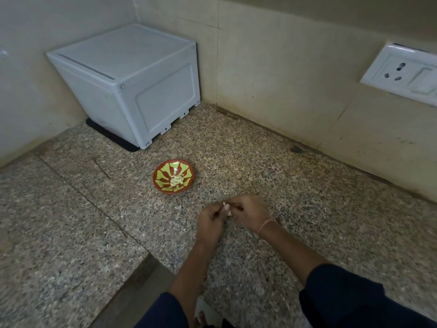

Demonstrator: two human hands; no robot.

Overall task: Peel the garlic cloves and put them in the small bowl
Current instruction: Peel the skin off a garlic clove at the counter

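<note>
A small red bowl [173, 175] with a yellow-green pattern stands on the speckled granite counter [272, 166]. A few pale peeled garlic cloves [176, 180] lie in its middle. In front of the bowl and to its right, my left hand [211, 221] and my right hand [249, 215] meet above the counter. Both pinch a small pale garlic clove [226, 207] between their fingertips. The clove is mostly hidden by the fingers.
A grey plastic box [127, 79] on a black mat sits in the back left corner. A white wall socket [399, 71] is on the right wall. Something white [208, 313] lies at the counter's near edge between my forearms.
</note>
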